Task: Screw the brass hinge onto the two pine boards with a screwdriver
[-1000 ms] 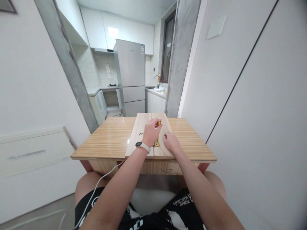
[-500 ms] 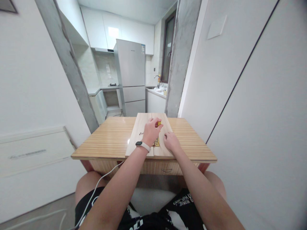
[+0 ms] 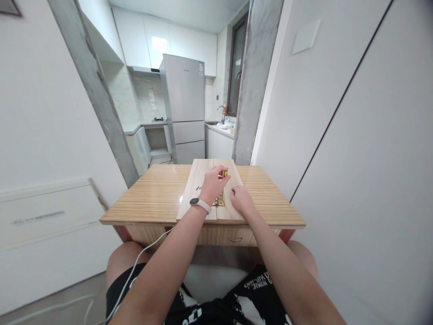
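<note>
Two pale wooden boards [image 3: 192, 198] lie side by side on the table. Over the seam between them, my left hand [image 3: 214, 181] pinches a small yellow-and-black object [image 3: 225, 174]; a wristband is on that wrist. Below this hand a brass-coloured metal plate [image 3: 220, 200], partly hidden by the hand, lies across the seam. My right hand [image 3: 241, 198] rests on the right board, its fingers curled; what they hold, if anything, is hidden. A few small dark screws [image 3: 199, 188] lie on the left board, left of my left hand.
The striped wooden table [image 3: 149, 198] extends on both sides of the boards, with a drawer [image 3: 233, 238] below its front edge. A white cable [image 3: 135, 266] runs down past my left leg. Behind the table are a fridge [image 3: 187, 95] and a sink counter [image 3: 219, 131].
Both hands have stayed nearly in place. My left hand has shifted very slightly, and a little more of the metal plate shows beneath it.
</note>
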The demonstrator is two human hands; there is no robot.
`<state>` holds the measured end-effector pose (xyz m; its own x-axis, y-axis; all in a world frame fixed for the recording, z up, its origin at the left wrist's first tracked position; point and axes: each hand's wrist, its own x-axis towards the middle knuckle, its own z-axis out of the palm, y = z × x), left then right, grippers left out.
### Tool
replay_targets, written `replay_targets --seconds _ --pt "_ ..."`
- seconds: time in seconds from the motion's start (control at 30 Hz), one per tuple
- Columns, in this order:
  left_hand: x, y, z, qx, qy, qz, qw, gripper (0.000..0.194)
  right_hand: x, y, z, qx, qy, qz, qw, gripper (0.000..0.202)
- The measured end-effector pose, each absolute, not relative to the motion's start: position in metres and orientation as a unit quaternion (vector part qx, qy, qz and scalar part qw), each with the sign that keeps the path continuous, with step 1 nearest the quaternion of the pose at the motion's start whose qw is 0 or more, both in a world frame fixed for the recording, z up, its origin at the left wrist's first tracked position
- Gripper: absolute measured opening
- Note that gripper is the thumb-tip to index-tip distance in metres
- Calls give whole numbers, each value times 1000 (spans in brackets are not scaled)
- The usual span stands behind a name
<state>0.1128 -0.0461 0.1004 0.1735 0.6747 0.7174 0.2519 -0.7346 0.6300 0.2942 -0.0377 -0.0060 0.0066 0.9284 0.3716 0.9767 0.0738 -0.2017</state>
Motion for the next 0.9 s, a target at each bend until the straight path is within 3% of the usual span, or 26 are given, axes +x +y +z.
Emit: replay_targets --seconds 0.9 --pt "110 -51 102 733 351 565 143 16 294 -38 -5 -682 -701 -58 202 31"
